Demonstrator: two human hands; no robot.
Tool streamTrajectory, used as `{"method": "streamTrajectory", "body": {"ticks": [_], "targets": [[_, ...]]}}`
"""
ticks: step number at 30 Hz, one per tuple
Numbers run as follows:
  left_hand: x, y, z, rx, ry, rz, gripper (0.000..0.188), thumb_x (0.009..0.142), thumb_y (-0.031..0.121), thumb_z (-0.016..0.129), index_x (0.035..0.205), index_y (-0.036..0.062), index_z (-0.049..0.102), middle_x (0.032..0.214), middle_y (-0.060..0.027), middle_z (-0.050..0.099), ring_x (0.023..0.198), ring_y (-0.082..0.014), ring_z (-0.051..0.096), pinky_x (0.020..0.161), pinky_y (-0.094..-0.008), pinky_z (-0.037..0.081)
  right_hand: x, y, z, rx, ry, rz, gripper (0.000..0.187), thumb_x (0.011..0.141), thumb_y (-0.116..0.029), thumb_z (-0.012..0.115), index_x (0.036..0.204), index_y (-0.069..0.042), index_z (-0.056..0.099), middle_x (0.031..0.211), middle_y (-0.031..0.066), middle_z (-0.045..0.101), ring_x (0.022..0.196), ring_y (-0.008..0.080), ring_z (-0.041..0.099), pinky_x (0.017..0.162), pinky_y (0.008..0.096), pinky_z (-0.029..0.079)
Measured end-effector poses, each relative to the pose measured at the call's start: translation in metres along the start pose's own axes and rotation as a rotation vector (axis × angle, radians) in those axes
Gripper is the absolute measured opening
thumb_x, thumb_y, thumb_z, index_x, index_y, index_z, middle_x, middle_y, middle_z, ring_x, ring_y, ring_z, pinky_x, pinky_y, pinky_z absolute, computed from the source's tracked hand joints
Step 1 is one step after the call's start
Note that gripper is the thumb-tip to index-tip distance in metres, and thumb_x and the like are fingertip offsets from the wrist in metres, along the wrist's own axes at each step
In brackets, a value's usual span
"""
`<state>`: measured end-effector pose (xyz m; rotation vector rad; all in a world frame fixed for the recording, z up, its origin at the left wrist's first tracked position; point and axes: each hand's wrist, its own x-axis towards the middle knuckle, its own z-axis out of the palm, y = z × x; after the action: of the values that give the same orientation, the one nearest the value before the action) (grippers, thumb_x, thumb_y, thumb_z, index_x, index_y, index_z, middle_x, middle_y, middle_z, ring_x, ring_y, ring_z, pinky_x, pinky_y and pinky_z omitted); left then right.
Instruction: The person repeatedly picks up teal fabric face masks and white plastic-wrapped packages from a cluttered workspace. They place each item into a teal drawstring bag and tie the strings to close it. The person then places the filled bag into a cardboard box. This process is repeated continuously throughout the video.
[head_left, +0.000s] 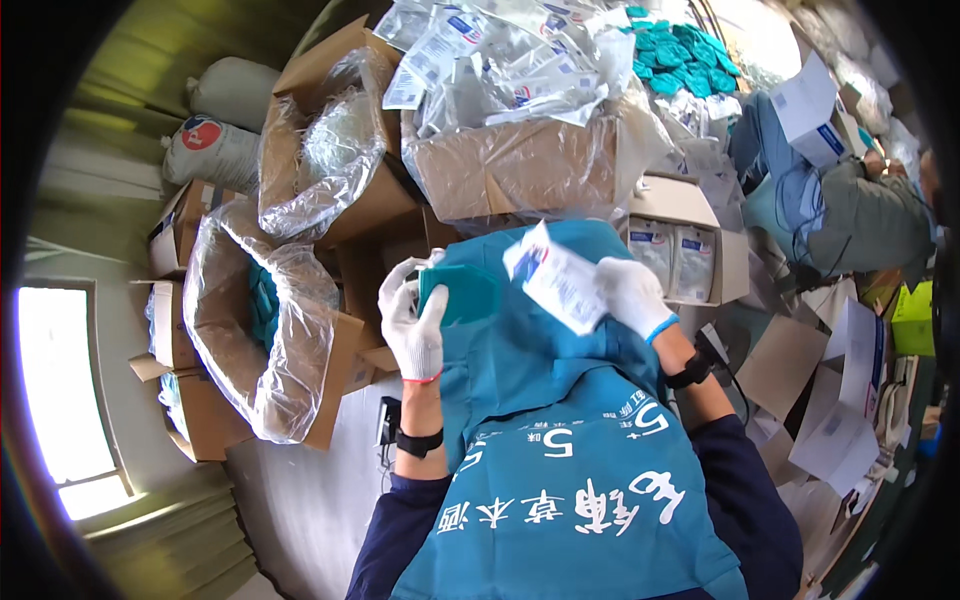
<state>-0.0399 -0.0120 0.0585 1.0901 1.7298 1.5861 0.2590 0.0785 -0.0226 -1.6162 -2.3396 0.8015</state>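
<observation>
Matt knitted gloves, glossy plastic liner

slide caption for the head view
Left white-gloved hand holds a flat teal piece; right white-gloved hand, a printed white rectangular packet.

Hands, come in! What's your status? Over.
Left hand: gripping teal flat piece. Right hand: holding white packet, blurred. Ahead, beyond both: brown carton heaped with packets.

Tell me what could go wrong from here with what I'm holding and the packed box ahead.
Your right hand holds the white packet by one end, so it might slip. The teal piece in your left hand could drop too. Loose packets heap above the cardboard box; some may slide off.
</observation>
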Motion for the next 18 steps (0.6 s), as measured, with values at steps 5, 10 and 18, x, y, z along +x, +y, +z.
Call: {"method": "streamTrajectory", "body": {"ticks": [5, 10, 18], "targets": [[0.003, 0.003, -0.02, 0.349, -0.078, 0.119, 0.013, 0.076, 0.007, 0.071, 0.087, 0.0, 0.072, 0.108, -0.0111, 0.069, 0.114, -0.0278, 0.054, 0.1, -0.037, 0.041, 0.075, -0.035, -0.082, 0.782, 0.132, -0.029, 0.014, 0.094, -0.009, 0.058, 0.082, -0.004, 0.062, 0.069, 0.0011, 0.059, 0.069, 0.0082, 0.06, 0.056, 0.0269, 0.045], [-0.006, 0.008, -0.008, -0.201, 0.024, -0.227, 0.02, 0.098, 0.019, 0.065, 0.101, -0.0001, 0.071, 0.084, 0.0056, 0.064, 0.072, -0.002, 0.051, 0.065, -0.0184, 0.039, 0.131, -0.078, -0.113, 1.631, 0.072, -0.293, 0.061, 0.094, -0.016, 0.066, 0.144, 0.007, 0.04, 0.134, 0.0162, 0.056, 0.122, 0.0267, 0.059, 0.095, 0.0356, 0.054], [0.0, 0.002, 0.017, -0.373, 0.171, -0.272, 0.022, 0.1, 0.025, 0.064, 0.104, 0.006, 0.072, 0.08, 0.0093, 0.06, 0.064, 0.0017, 0.043, 0.055, -0.0168, 0.032, 0.014, -0.14, 0.008, 1.509, -0.424, -0.133, 0.046, 0.085, -0.016, 0.08, 0.124, 0.0, 0.062, 0.111, 0.0055, 0.068, 0.097, 0.0117, 0.062, 0.09, 0.0287, 0.051]]}}
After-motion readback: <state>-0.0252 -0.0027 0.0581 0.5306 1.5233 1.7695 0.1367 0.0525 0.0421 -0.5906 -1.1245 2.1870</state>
